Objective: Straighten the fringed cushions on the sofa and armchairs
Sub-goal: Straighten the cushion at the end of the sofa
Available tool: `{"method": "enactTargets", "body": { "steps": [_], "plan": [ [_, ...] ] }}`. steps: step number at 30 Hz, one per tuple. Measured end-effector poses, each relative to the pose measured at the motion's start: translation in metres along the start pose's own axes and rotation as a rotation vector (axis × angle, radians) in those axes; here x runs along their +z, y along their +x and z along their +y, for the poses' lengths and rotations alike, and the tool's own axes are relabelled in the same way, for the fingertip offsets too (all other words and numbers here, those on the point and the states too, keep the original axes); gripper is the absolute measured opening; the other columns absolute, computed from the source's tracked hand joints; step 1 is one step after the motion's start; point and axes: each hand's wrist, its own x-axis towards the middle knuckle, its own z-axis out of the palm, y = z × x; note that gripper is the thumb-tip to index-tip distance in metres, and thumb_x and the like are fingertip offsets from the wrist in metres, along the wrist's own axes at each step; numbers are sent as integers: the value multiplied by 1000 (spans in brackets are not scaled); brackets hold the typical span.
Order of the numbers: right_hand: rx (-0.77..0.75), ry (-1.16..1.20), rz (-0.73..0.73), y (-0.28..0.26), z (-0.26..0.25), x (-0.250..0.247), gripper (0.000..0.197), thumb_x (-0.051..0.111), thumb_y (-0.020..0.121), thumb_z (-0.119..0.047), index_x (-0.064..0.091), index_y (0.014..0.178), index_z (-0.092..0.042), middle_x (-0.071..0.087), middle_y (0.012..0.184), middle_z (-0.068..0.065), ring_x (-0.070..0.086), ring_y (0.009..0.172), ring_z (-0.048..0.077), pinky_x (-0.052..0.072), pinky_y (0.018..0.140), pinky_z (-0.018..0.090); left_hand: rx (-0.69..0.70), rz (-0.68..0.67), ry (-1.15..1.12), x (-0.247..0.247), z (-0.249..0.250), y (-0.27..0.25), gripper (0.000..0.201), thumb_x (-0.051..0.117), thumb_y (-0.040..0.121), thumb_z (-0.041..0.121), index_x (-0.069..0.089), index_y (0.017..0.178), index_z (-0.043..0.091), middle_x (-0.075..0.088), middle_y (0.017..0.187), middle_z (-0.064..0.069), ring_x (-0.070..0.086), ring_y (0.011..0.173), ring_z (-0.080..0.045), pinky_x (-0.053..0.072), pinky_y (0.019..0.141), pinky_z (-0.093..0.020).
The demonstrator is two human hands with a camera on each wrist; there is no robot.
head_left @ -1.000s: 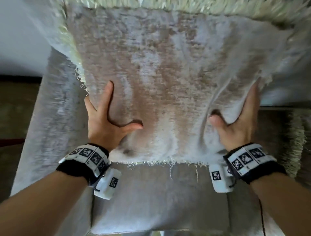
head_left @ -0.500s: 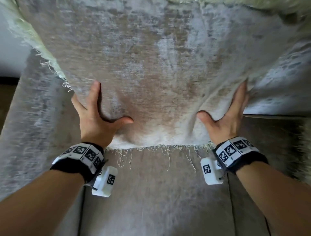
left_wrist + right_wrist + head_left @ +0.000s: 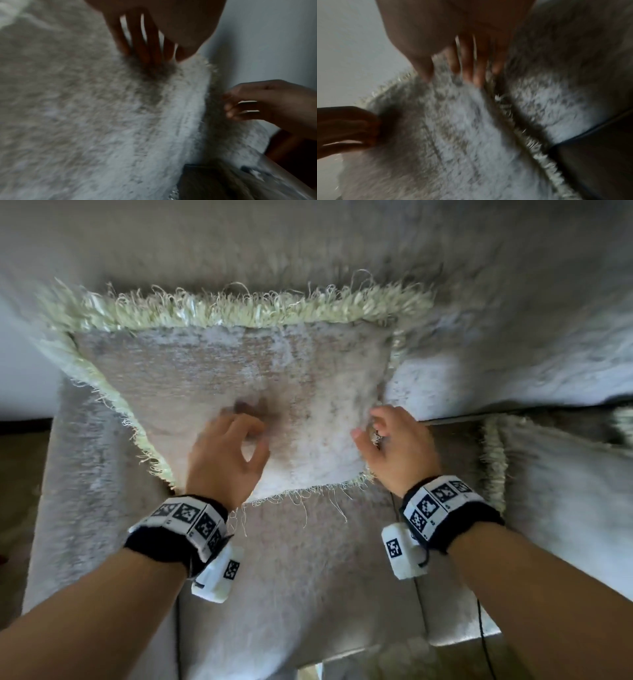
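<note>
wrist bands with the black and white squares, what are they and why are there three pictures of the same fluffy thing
No machine here: a person works with bare hands. The checkered bands are wrist bands, each with a small white camera beside it. One picture comes from a camera on the person's head and looks down; the other two look along each hand from the wrist, so they are close and blurry.

The fluffy thing is a fringed cushion leaning against the back of a grey upholstered seat. The left hand has its fingertips on the cushion's face. The right hand is at the cushion's right edge, by the fringe. Neither hand clearly grips it.
</note>
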Motion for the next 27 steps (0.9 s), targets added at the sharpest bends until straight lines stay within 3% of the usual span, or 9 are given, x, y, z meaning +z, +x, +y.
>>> {"method": "enactTargets", "body": {
  "steps": [3,4,6,10,16,20,23,27],
  "plan": [
    [63,-179,-398,-15,0,-52,49,57,91,-57,58,126,-23,68,110,-1,65,101,22,51,80,32,11,-573,109,-12,53,8,37,59,95,49,57,129,34,67,117,9,63,106,-17,51,94,-41],
    [87,-206,-467,-21,1,-70,52,56,91,-59,56,129,-24,68,114,0,64,106,24,50,83,34,30,-708,146,-15,72,10,41,58,95,52,53,133,39,65,120,12,62,109,-14,50,97,-41],
    [150,-232,-553,-33,6,-102,55,56,89,-61,55,132,-26,68,118,2,63,110,27,52,89,38,88,-840,212,-17,111,15,44,56,96,53,49,137,40,63,123,13,58,116,-14,47,100,-40],
    [267,-247,-641,-55,29,-169,52,53,87,-57,58,125,-22,70,111,4,65,107,29,53,92,41,217,-846,252,-15,199,21,41,57,97,48,53,136,38,64,130,8,59,120,-19,48,100,-40],
    [269,-271,-563,-92,93,-272,55,56,96,-52,51,141,-19,65,129,3,58,120,25,46,97,34,371,-842,344,11,331,18,45,59,97,46,53,139,32,67,128,3,60,122,-25,50,98,-41],
    [285,-230,-522,-125,154,-317,57,59,92,-54,53,139,-23,59,138,0,58,121,23,47,102,37,368,-848,378,43,410,-5,49,59,98,46,50,144,30,66,131,4,61,121,-22,46,99,-38],
    [273,-224,-549,-153,192,-352,54,60,95,-47,51,142,-23,56,144,0,58,122,26,47,102,37,346,-911,417,66,449,-18,50,61,97,48,50,144,33,66,132,2,60,121,-22,48,103,-41],
    [355,-255,-552,-194,272,-412,54,60,95,-48,51,141,-21,63,133,7,59,119,29,49,99,38,360,-938,406,115,531,-36,47,60,97,49,51,141,37,67,130,2,62,119,-23,48,104,-44]
  ]
}}
